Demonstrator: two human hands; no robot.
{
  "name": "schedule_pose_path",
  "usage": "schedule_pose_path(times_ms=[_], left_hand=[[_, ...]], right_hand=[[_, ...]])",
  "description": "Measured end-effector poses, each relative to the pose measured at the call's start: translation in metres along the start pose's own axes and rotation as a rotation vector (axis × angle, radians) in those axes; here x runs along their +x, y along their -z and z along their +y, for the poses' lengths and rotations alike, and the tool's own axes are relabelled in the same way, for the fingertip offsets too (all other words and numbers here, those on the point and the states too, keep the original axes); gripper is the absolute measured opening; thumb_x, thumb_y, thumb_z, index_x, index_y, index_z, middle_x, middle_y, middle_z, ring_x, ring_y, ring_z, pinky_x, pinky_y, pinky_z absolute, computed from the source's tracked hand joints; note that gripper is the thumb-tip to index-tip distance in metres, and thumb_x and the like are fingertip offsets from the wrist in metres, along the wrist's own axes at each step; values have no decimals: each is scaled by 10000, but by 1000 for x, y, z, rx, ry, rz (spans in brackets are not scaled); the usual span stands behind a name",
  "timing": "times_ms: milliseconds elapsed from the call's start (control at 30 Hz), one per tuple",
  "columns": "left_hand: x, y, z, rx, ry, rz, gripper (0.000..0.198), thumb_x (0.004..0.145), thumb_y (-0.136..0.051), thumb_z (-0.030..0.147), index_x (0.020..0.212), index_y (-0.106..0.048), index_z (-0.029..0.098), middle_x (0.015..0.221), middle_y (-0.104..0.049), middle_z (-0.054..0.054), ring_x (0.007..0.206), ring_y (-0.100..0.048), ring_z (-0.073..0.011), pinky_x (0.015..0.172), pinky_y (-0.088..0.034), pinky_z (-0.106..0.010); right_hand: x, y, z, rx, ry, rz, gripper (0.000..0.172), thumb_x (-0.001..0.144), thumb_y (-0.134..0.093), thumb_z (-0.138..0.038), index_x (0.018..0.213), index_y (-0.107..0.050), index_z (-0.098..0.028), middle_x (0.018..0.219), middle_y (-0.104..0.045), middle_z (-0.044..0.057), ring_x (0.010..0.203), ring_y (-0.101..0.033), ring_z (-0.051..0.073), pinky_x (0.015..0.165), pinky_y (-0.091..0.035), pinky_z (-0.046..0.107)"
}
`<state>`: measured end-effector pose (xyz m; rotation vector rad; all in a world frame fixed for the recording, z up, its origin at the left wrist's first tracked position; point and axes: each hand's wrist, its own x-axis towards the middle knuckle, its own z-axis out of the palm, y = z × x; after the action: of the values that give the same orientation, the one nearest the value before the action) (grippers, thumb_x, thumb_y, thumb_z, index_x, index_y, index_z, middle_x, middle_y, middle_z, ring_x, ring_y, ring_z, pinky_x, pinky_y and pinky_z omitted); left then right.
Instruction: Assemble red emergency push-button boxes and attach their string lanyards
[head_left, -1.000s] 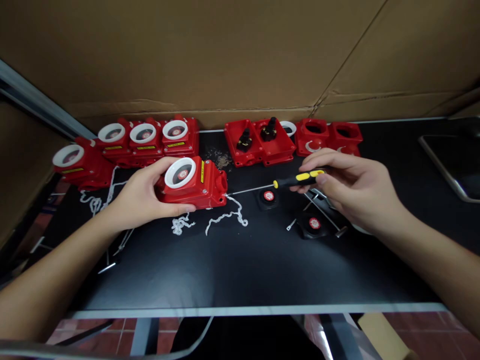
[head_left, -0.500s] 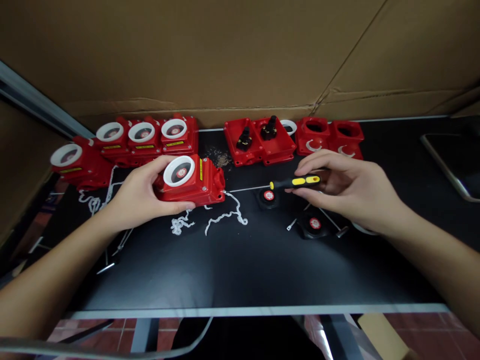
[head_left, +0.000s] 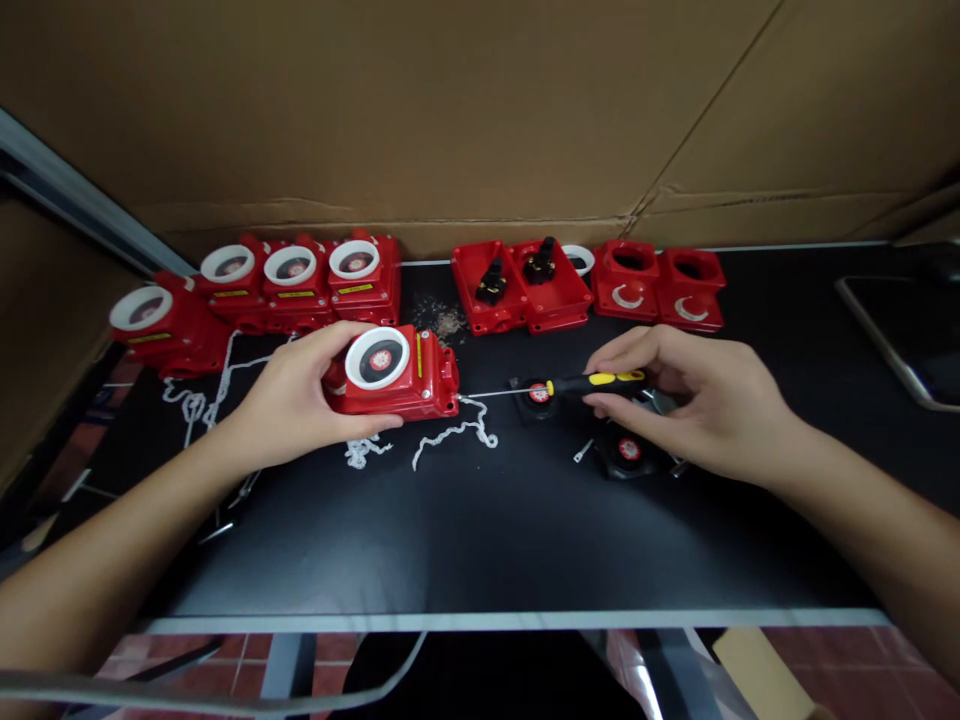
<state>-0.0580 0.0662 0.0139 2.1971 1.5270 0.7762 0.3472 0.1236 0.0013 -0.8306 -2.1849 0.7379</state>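
My left hand (head_left: pixel 304 405) grips a red box (head_left: pixel 409 392) with a white ring on its face, thumb along the near side. In my right hand (head_left: pixel 690 400) is a screwdriver (head_left: pixel 596 383) with a black and yellow handle, held between thumb and fingers. Its shaft points left, and the tip meets the right end of the red box, where a white cord (head_left: pixel 474 428) hangs onto the table. Beneath the right hand lie two black round parts with red centres, one nearer the shaft (head_left: pixel 537 393) and one closer to me (head_left: pixel 628 451).
Several finished-looking red boxes (head_left: pixel 356 290) with white rings stand at the back left. Two open red housings (head_left: pixel 556 300) and two red covers (head_left: pixel 690 290) line the back. A dark metal-edged device (head_left: pixel 907 330) lies at the right. Cardboard (head_left: pixel 465 110) walls the rear.
The red box has shifted slightly right and lies flatter. My right hand has moved a little lower, with the screwdriver tip still at the box's end.
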Motion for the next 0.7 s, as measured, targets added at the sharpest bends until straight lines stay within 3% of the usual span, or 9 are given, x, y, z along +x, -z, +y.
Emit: schedule_pose_path(times_ms=[167,233,367,533,600,700], left_hand=[[-4,-6,3,15,-40,-13,710,803,-987,565,1359,-732,205,1233,-814,-72,1045,-799,-288,995,-650,-403],[-5,-8,3,6,-26,-16,723,793,-995,578,1365,-729,224,1236,-812,-64,1049,-797,-292,1021,-645,-418],[-4,-9,4,-8,-13,-11,711,796,-992,570,1360,-727,228,1229,-810,-61,1047,-794,-292,1037,-636,-421],[-2,-10,5,-8,-15,6,725,788,-984,590,1360,-733,223,1216,-810,-65,1028,-792,-291,1014,-634,-412],[-3,-10,6,-11,-9,2,703,798,-975,575,1354,-734,220,1215,-810,-66,1026,-789,-284,1017,-630,-403],[-3,-9,8,-23,-5,6,690,804,-968,573,1338,-734,205,1213,-808,-66,1014,-784,-270,997,-626,-379]], right_hand=[[3,4,-6,41,-145,-177,260,1125,-686,-453,1169,-735,-201,752,-727,-11,500,-691,106,500,-552,218],[4,6,-8,28,-165,-220,296,1161,-602,-461,1211,-727,-198,718,-705,-12,494,-690,116,483,-521,215],[3,10,-9,33,-234,-302,373,1087,-686,-501,1280,-610,-191,1002,-790,75,534,-709,144,472,-550,247],[1,16,-5,94,-364,-409,390,1099,-653,-543,1260,-526,-211,705,-685,10,554,-707,193,463,-533,247],[3,15,-3,92,-334,-381,402,1098,-657,-586,1228,-600,-209,735,-710,21,558,-709,186,488,-532,258],[8,10,-3,-63,-181,-296,446,1147,-552,-590,997,-701,-197,774,-714,54,599,-671,168,585,-508,291]])
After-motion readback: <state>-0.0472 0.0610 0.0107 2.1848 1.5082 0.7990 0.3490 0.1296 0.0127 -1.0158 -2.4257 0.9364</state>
